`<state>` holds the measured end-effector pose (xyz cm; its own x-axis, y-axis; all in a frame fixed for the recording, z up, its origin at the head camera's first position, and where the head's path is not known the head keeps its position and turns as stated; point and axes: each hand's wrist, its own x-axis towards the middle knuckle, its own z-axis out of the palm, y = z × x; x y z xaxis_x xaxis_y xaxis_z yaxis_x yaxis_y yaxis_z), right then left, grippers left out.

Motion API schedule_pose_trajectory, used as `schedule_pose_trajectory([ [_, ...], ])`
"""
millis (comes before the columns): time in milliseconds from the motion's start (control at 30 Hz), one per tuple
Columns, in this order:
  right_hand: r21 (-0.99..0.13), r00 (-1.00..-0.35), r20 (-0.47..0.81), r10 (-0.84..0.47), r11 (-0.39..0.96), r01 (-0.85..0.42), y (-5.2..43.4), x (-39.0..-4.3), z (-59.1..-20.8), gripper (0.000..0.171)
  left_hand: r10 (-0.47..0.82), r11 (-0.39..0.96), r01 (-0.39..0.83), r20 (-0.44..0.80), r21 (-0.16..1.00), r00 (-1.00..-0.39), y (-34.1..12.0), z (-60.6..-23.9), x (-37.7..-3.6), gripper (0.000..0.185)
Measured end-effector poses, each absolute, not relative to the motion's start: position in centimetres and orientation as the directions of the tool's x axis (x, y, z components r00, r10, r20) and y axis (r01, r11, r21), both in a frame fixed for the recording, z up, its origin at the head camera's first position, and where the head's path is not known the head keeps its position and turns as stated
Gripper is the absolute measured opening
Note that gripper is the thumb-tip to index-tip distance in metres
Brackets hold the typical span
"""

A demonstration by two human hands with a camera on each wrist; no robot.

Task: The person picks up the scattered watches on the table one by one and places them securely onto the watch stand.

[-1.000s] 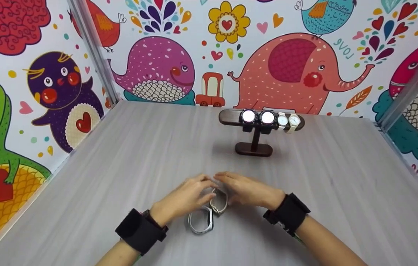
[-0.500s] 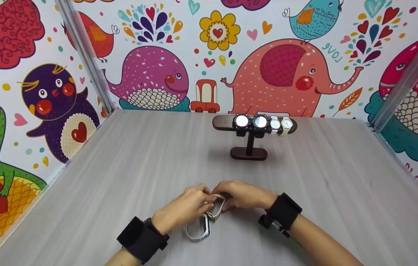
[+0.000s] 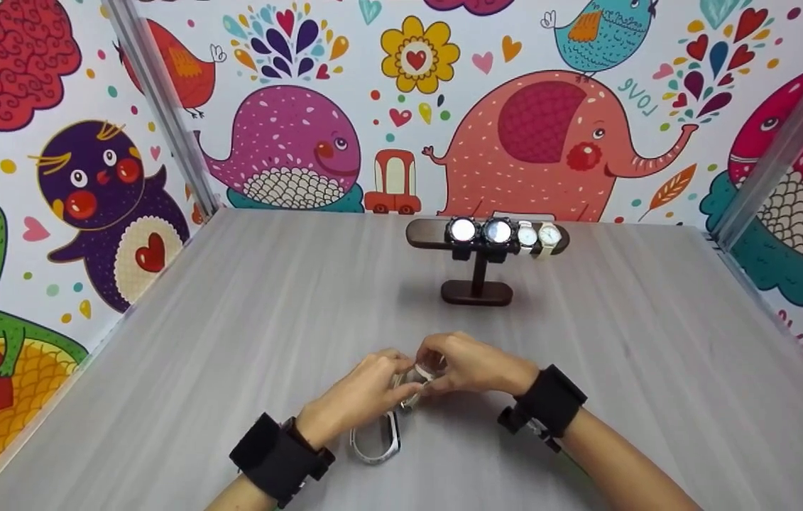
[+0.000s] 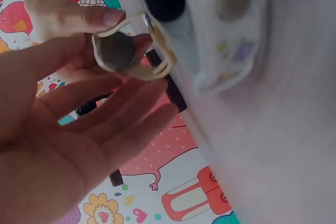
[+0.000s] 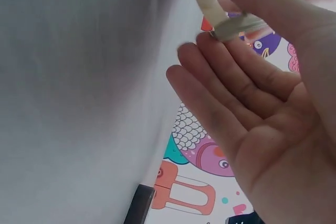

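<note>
The cream watch (image 3: pixel 421 376) is lifted just above the table (image 3: pixel 231 319), near the front edge, between both hands. The right hand (image 3: pixel 468 365) pinches its strap w/ thumb and forefinger; the left hand (image 3: pixel 362 394) touches the other side, fingers nearly straight, not closed around it. I judge this is the pick-up step; the next move needs a firm hold on the strap loop. The loop's long axis looks approx. left-right, dial facing cannot be told. A white band (image 3: pixel 376 440) lies beside the left wrist. The stand (image 3: pixel 478 291) w/ four watches (image 3: pixel 500 233) is well apart, behind.
</note>
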<state>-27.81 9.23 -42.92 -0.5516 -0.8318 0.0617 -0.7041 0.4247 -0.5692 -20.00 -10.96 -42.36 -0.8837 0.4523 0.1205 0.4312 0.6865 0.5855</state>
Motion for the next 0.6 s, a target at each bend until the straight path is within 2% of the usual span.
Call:
schedule_pose_trajectory([
  [167, -0.549, -0.583, 0.138, -0.8, 0.429, -0.717, 9.2, -27.4, -42.2, 0.03, 0.384, 0.678, 0.388, 0.149, 0.624, -0.911, -10.3, -42.3, -20.4, 0.041],
  [400, -0.482, -0.568, 0.244, -0.786, 0.41, -0.774, 9.3, -27.2, -41.7, 0.028, 0.339, 0.631, 0.368, 0.184, 0.682, -0.922, -9.9, -42.2, -21.2, 0.031],
  [600, -0.31, -0.514, 0.421, -0.747, 0.414, -0.856, 9.7, -26.8, -41.0, 0.036, 0.298, 0.533, 0.386, 0.259, 0.753, -0.919, -9.7, -41.7, -21.6, 0.042],
])
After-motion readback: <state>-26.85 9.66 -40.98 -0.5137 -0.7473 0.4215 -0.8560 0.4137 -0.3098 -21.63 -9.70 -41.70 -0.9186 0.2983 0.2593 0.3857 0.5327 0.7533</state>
